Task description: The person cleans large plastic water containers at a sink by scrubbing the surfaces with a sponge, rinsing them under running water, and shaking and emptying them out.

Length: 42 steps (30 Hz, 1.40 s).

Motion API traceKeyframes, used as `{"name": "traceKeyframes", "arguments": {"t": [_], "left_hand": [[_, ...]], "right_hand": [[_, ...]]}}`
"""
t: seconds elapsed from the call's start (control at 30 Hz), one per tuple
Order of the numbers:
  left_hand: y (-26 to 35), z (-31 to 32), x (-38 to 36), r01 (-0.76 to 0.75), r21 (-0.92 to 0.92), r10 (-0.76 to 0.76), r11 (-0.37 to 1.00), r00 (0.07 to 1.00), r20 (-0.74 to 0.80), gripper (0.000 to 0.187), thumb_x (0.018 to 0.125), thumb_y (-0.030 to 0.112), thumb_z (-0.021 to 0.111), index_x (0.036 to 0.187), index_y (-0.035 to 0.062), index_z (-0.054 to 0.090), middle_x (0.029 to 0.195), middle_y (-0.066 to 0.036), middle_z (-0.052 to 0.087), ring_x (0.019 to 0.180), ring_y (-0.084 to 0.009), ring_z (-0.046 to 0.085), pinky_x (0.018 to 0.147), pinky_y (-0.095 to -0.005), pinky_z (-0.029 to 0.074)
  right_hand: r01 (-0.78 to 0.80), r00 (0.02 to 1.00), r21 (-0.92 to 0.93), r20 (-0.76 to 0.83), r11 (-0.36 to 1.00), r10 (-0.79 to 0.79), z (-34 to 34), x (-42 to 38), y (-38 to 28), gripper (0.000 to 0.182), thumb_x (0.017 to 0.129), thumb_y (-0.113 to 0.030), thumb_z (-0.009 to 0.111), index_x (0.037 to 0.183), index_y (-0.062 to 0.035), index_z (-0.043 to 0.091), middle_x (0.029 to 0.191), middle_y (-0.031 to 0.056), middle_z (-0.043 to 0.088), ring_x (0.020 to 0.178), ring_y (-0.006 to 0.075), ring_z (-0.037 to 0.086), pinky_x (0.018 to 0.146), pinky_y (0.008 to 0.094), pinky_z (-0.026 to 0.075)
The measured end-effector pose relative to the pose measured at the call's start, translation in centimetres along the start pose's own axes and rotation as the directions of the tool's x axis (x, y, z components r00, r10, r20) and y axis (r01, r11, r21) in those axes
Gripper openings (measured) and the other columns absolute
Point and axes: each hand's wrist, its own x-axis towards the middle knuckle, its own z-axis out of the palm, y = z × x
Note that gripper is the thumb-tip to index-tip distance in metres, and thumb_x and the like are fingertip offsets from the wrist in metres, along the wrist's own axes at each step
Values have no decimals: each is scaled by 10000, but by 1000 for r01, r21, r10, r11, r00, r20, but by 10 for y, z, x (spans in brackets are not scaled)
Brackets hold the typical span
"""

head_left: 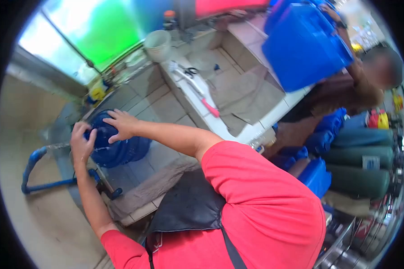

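A round blue jug (130, 152) lies on the tiled basin floor (166, 107) at the left. My left hand (82, 141) is at its left end, fingers bent and thumb apart. Over the top of the jug my right hand (121, 125) rests with its fingers spread. Wet glints show on the jug between my hands. Close to my left hand is a bent blue pipe (36, 157). The undersides of both hands are hidden.
A white bucket (157, 46), black scissors (191, 70) and a pink-handled tool (209, 107) are on the ledges ahead. On the right a co-worker (345, 94) holds a large blue container (303, 49). Green cylinders (354, 172) lie stacked beyond.
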Motion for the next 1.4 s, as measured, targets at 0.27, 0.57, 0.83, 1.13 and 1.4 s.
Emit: {"name": "traceKeyframes", "arguments": {"t": [0.27,0.57,0.83,1.13,1.4], "left_hand": [[-101,18,-20,241,-339,-306,909,940,-153,274,881,209,765,1081,34,697,1042,-51,679,945,-155,613,883,-290,481],[-95,32,-22,292,-197,-349,936,838,-419,323,867,305,784,1015,25,722,972,-75,702,859,-173,627,801,-319,512],[-88,37,-22,411,-81,-398,908,786,-472,380,843,432,778,991,83,743,920,-94,729,823,-220,668,773,-344,526],[-90,44,-24,404,-62,-380,913,784,-490,419,823,455,776,1013,84,744,1013,-109,735,933,-258,672,863,-369,509],[-72,47,-26,430,-161,-452,888,756,-474,475,771,483,791,1057,105,753,1039,-141,732,989,-295,680,875,-370,516]], "right_hand": [[-472,691,-159,544,867,476,-83,-193,80,548,786,-491,755,1107,-48,713,979,190,711,978,390,667,855,487,526],[-558,674,-197,461,806,578,-82,-218,72,421,766,-446,776,912,-52,761,940,190,723,920,382,689,799,481,549],[-565,592,-267,527,781,609,-86,-213,71,414,738,-435,793,931,-69,771,989,141,737,940,347,696,803,448,559],[-549,569,-324,530,770,629,-93,-214,70,479,732,-482,781,972,-68,770,1042,140,734,979,328,696,833,441,559],[-425,567,-391,587,816,577,-77,-225,104,525,793,-525,678,966,-36,762,1013,211,718,979,372,685,867,462,535]]}}
